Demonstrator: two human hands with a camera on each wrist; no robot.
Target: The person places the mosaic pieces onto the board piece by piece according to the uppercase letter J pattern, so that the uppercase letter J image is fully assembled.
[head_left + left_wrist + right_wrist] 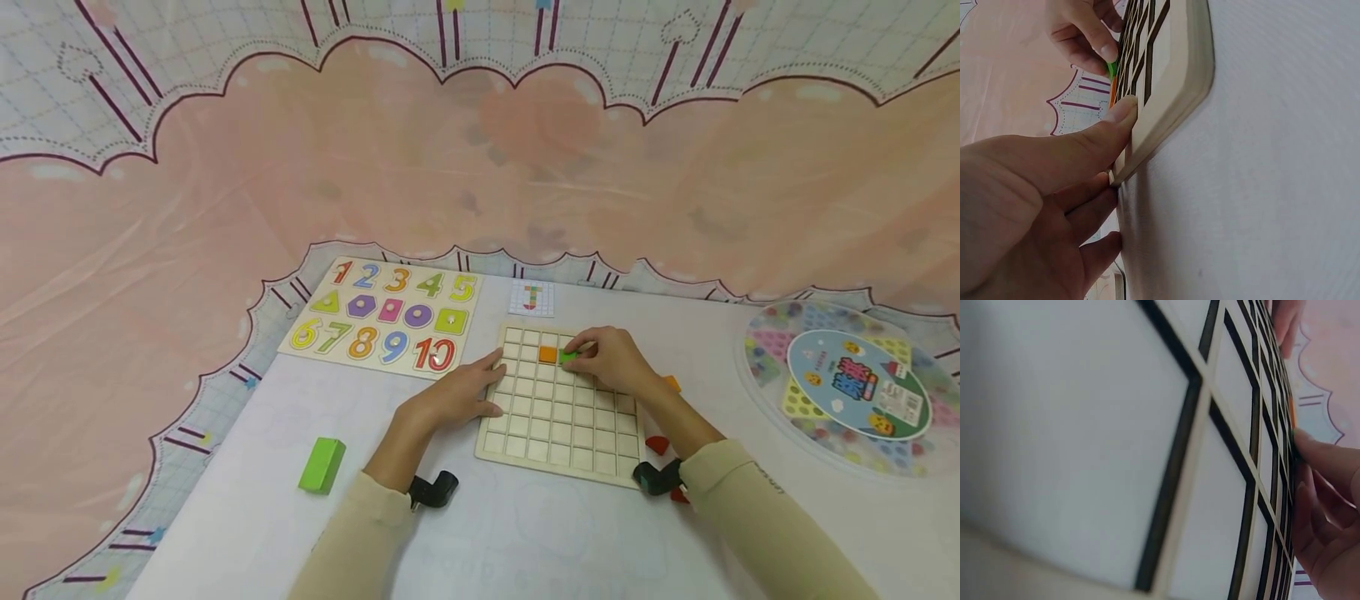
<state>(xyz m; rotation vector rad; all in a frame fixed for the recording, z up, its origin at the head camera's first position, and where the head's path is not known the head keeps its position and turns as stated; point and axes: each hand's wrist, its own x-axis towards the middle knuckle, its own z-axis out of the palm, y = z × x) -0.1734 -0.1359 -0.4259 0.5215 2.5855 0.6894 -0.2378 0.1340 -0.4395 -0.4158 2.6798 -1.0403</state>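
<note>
A wooden grid board (525,452) lies on the white table, with an orange square block (548,355) in one cell of its upper part. Just right of that, my right hand (611,362) pinches a small green block (567,356) between thumb and fingers, low over the grid. In the left wrist view the green block (1112,69) shows at the fingertips, beside the orange one. My left hand (453,394) rests along the board's left edge, fingers spread. Its thumb (1124,111) presses on the board's rim, and the other fingers (1100,203) lie by the edge.
Behind the board lies a card (532,297) with a coloured J-shaped pattern. A number and shape puzzle (382,317) is at the back left, a green rectangular block (322,465) at the left. Red (657,445) and orange pieces (671,383) lie right, before a round clear package (858,383).
</note>
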